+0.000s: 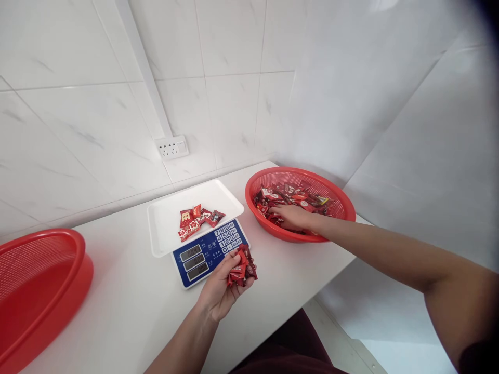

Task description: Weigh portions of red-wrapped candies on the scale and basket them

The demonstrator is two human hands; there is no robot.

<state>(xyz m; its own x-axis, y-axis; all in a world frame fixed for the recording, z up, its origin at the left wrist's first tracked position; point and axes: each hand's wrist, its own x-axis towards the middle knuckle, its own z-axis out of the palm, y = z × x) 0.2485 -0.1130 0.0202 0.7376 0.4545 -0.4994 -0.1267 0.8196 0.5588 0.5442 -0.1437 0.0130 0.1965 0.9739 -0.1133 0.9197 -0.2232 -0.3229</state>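
**So much red in one corner**

OK, here's how we're set up. Our left hand [220, 291], lower centre of the frame, has its fingers curled and thumb pressed over a bunch of small, shiny red wrapped packets [244, 267]. It sits in front of the lower right corner of a white counter scale with a blue keypad panel [208, 254]; we can't tell whether they touch.

Our right hand [289, 215], right of centre, is down inside a round red plastic basket with mesh walls [268, 227], fingers buried in a heap of similar red packets [292, 189]. Can't tell how far open it is, or whether it's got hold of any.

Mid-frame, the scale's shallow white rectangular tray [166, 228] carries a loose little pile of red packets [191, 226], one patterned with white. The digits on the three grey displays [194, 261] are too small for us to read surely.

A second red plastic basket [35, 254] is cut off at the left edge. Everything stands on a smooth white table [128, 296], with a white wall socket [176, 148] up behind, left of centre.
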